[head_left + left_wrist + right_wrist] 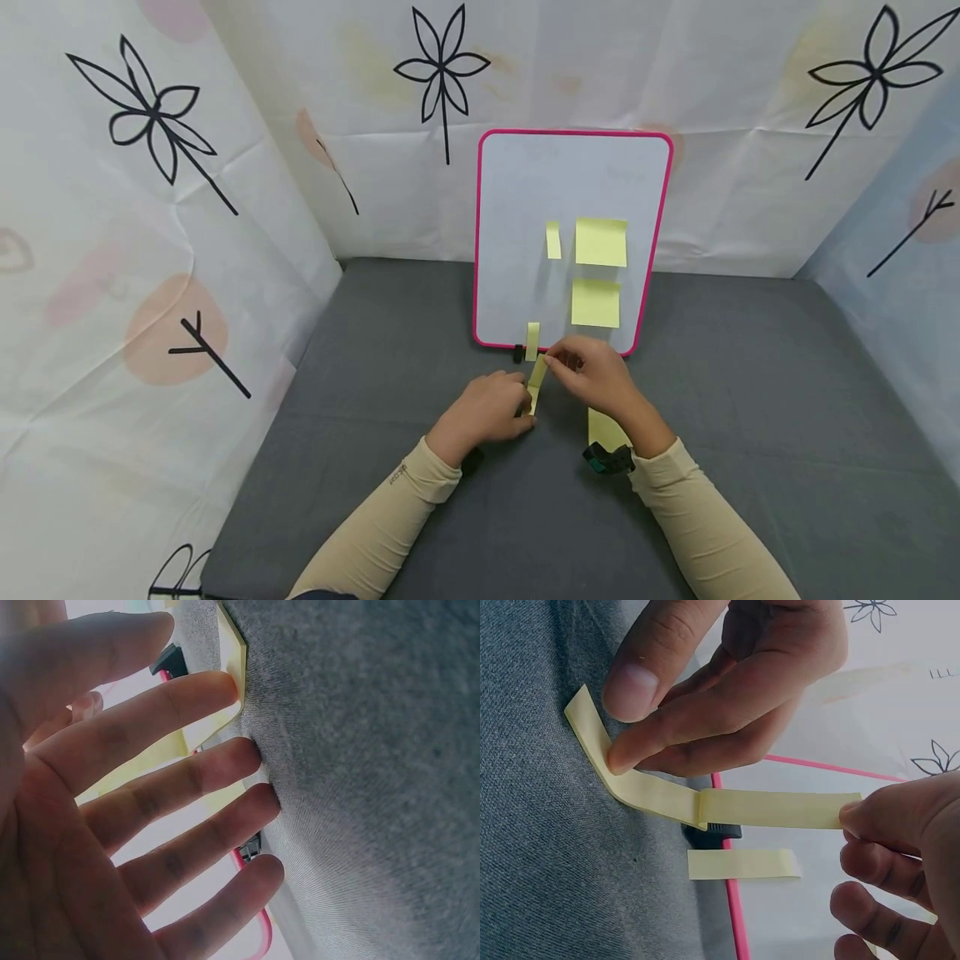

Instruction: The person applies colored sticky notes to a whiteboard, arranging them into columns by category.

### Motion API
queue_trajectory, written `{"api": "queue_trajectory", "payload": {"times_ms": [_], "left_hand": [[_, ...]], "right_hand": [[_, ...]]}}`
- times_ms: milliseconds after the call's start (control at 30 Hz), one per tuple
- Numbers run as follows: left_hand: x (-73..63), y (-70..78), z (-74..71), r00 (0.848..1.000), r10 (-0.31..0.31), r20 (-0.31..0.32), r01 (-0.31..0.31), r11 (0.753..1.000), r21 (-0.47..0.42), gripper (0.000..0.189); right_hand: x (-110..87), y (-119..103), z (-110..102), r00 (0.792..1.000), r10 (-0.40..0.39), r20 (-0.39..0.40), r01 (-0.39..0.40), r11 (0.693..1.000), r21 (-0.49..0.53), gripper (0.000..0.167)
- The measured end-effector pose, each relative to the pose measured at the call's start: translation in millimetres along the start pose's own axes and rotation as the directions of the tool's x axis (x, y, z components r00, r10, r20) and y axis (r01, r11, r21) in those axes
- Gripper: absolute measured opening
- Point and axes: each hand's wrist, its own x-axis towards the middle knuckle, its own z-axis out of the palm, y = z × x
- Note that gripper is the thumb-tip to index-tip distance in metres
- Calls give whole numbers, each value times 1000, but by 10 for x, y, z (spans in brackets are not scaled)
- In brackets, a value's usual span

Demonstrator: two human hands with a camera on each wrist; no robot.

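Fingers (660, 746) of the left hand (486, 410) lie fairly straight and press one end of a narrow yellow sticky strip (705, 802) down onto the grey tabletop (750, 417); the left wrist view shows those fingertips spread and flat against the cloth with the yellow paper under the index tip. At the other end, the right hand (596, 375) pinches the strip's free tip between thumb and forefinger, just beyond the left fingertips, and holds it up off the cloth, so the strip bends where the left fingers pin it and runs toward the pink-framed whiteboard (660, 242). It looks like a peeling or separating step caught midway: the strip is stretched between the two hands, not yet on the board. Beyond the fingers, the board leans against the backdrop and already carries work: two square yellow notes, the upper note (601, 242) and the lower note (596, 302), plus a small upper strip (553, 240) to their left and a low strip (532, 340) near the bottom edge, just past the right fingertips. A black clip (517, 353) sits at the board's bottom rim close by. Under the right wrist, a yellow sticky pad (603, 427) lies on the cloth, near side of the fingers. So four pieces look placed, one is in hand, and the pad suggests more may be left.
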Motion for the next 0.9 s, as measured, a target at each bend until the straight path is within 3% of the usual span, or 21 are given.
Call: {"api": "queue_trajectory", "payload": {"times_ms": [233, 467, 900], "left_hand": [[-5, 9, -18, 1000, 8, -4, -8, 1000, 2, 18], [-8, 4, -21, 1000, 11, -9, -11, 1000, -3, 20], [-18, 12, -24, 1000, 9, -3, -9, 1000, -19, 19]], "right_hand": [[15, -15, -27, 996, -29, -81, 31, 999, 18, 5], [52, -48, -63, 978, -75, -193, 84, 996, 40, 5], [170, -33, -146, 951, -97, -292, 131, 987, 96, 6]]}}
